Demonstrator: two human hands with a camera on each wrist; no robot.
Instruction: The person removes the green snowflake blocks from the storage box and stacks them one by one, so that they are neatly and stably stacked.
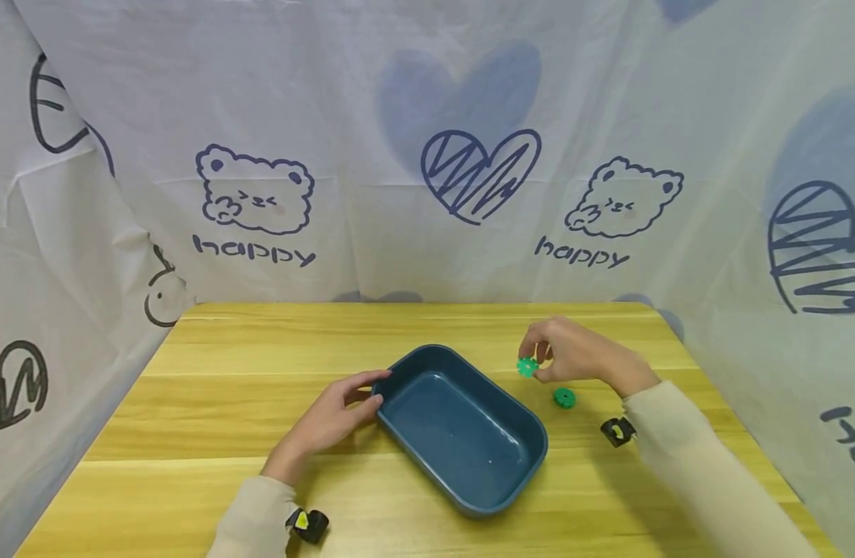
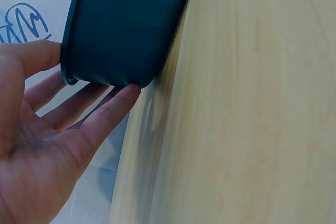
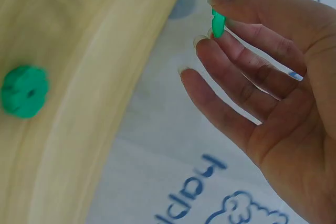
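My left hand [image 1: 336, 415] holds the near-left corner of a dark blue plastic tray [image 1: 458, 403], thumb at its rim and fingers spread against the outer wall. In the left wrist view, the fingertips lie along the tray's end wall [image 2: 126, 30], and the thumb tip is hidden at the rim. To the right of the tray, my right hand [image 1: 570, 353] pinches a thin green notched disc [image 1: 528, 366] between thumb and fingers, above the table. Edge-on, that disc [image 3: 218, 11] shows in the right wrist view, where the lower fingers are loosely extended.
Another green notched piece [image 1: 564, 398], thicker, lies on the wood-grain table [image 1: 260, 395] below my right hand. Printed white cloth [image 1: 371, 186] hangs behind the table and along both sides. Black bands with yellow marks [image 1: 308, 525] sit at both sleeves.
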